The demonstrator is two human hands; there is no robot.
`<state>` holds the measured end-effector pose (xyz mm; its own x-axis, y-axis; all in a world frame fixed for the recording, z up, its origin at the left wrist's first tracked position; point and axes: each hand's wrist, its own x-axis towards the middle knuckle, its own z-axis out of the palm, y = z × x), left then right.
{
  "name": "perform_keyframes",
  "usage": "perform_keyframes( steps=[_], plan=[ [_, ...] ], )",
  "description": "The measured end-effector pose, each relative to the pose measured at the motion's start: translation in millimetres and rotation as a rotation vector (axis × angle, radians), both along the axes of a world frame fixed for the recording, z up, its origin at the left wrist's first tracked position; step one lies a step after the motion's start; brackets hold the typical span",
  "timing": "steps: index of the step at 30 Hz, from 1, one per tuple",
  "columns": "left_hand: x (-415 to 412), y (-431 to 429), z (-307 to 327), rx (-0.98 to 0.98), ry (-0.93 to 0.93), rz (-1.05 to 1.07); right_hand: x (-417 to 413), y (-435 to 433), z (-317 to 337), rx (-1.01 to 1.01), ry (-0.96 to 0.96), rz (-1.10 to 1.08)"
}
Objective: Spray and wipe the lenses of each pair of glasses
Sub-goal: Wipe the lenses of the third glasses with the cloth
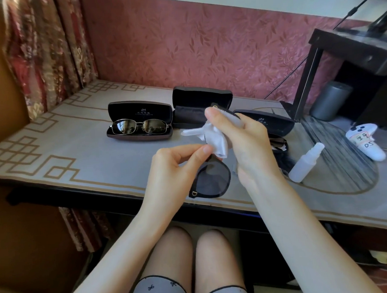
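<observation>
The black sunglasses (211, 180) were held in the air just above the near edge of the desk (78, 150), between both hands. They had a thick glossy black frame and large dark grey lenses, and a small metal "D" emblem showed at the lower corner of the frame. The left hand (175, 164) pinched the frame's top edge with curled fingers (199, 149). The right hand (242, 140) gripped a crumpled white cloth (212, 134) closed around the other lens, which was hidden. Farther back on the desk, metal-framed sunglasses (139, 126) with dark mirrored lenses lay in an open brown case (141, 111). Its lid carried a pale logo and a line of small characters too fine to read. An open black case (199, 102) stood beside it, and a third case (266, 122) with the same lid print sat partly behind the right hand, another dark pair (278, 141) just in front of it. A translucent white spray bottle (305, 162) lay on its side to the right, unlabelled. Beyond it a white controller (365, 140) bore a handwritten sticker reading "DS", the rest illegible.
</observation>
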<state>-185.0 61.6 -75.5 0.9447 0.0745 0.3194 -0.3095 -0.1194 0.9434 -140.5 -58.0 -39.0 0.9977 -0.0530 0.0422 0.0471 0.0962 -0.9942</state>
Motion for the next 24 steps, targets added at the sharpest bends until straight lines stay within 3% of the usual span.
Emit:
perform_keyframes(
  steps=[11, 15, 24],
  plan=[
    [-1.8, 1.1, -1.3, -0.042, -0.017, -0.026, -4.8, -19.4, -4.9, -0.225, -0.127, 0.181],
    [-1.0, -0.5, -0.8, -0.083, 0.011, -0.038, -5.0, -25.6, -3.3, -0.186, -0.105, 0.253],
    [-2.6, -3.4, 1.8, 0.057, 0.018, 0.020, 5.6, -16.8, 7.2, -0.066, 0.011, 0.059]
  ],
)
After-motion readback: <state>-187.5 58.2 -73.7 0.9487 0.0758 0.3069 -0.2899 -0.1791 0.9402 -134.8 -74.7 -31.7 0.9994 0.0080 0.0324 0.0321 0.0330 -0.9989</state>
